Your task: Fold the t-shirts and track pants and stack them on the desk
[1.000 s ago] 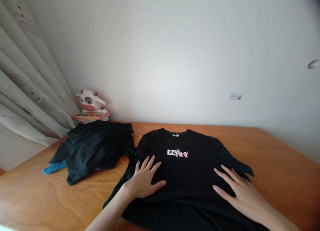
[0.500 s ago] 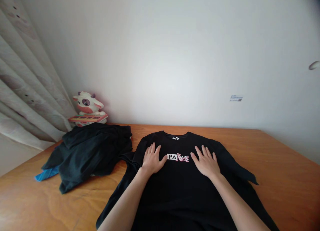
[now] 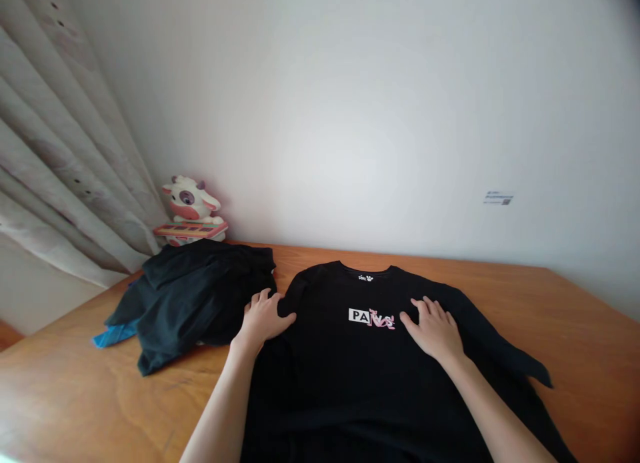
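A black T-shirt [image 3: 370, 376] lies spread on a wooden table [image 3: 125, 396], the left hand [image 3: 263, 316] at one sleeve [image 3: 297, 289] and the right hand [image 3: 434, 328] just beside the chest print [image 3: 371, 317]. To the left, dark clothes [image 3: 200, 296] lie heaped before a toy cow [image 3: 193, 209], near a curtain [image 3: 55, 136].

Soft, dimmish light, brightest midway across the wall [image 3: 345, 136], with glare washing out the table [image 3: 75, 403] at lower left. Black shirt [image 3: 360, 383] eats most fold detail, label [image 3: 498, 198] text's mushy, and 1 corner, top right, goes dark.
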